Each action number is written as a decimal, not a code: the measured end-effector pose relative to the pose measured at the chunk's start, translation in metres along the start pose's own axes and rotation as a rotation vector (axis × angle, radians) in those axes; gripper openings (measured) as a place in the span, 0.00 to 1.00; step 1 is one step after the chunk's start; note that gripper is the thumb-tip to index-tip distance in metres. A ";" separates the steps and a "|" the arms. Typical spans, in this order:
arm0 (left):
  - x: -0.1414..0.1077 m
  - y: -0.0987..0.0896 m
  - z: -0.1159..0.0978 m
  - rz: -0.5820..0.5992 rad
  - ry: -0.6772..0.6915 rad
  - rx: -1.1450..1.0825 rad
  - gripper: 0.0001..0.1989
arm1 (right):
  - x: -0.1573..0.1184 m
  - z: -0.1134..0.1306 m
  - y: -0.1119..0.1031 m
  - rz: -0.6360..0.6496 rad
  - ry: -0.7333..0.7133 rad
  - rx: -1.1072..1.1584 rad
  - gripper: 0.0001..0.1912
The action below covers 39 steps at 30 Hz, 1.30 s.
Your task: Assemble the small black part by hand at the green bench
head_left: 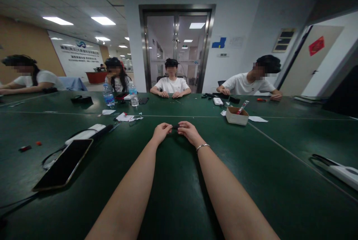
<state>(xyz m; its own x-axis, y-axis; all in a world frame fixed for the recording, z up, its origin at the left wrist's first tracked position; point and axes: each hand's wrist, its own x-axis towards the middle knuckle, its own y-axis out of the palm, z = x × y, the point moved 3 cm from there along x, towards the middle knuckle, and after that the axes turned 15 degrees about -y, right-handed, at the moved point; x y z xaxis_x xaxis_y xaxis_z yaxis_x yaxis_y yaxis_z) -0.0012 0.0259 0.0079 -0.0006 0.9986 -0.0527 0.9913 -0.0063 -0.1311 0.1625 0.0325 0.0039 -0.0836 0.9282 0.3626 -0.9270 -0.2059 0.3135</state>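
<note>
Both my arms reach out over the dark green table [179, 202]. Between my fingertips is a small black object [175, 126], too small to tell its kind. My left hand [161, 133] pinches its left end, fingers closed. On the other end, my right hand [190, 132] has its thumb and fingers closed too; a silver bracelet [202, 146] circles that wrist. The hands are close together, just above or on the tabletop; I cannot tell which.
A phone [65, 165] lies at the left by a white device [85, 133] with a black cable. Paper scraps [128, 117] and two water bottles [133, 94] are further back. A small box [237, 116] stands right of my hands. Several people sit across the table.
</note>
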 end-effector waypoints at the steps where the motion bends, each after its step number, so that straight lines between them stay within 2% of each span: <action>1: 0.000 0.000 0.000 0.006 0.010 -0.009 0.12 | 0.000 0.000 0.000 0.002 0.005 0.003 0.15; 11: 0.006 0.003 0.002 0.033 0.034 -0.003 0.12 | 0.001 -0.002 0.000 0.023 0.009 -0.006 0.11; 27: 0.003 0.004 -0.001 0.066 -0.015 -0.002 0.07 | 0.000 0.000 0.000 0.021 0.010 0.043 0.10; 32: 0.006 0.004 0.003 0.047 0.009 0.079 0.09 | 0.000 0.000 0.000 0.005 0.013 0.030 0.11; 39: 0.003 0.003 0.004 0.006 0.028 0.234 0.18 | -0.002 0.000 0.000 0.016 0.044 0.010 0.10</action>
<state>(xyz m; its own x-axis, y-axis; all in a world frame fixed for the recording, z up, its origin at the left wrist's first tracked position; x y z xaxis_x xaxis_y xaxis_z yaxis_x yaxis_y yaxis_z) 0.0016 0.0284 0.0038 0.0120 0.9996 -0.0270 0.9339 -0.0209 -0.3569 0.1631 0.0303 0.0032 -0.1150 0.9374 0.3288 -0.9216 -0.2243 0.3169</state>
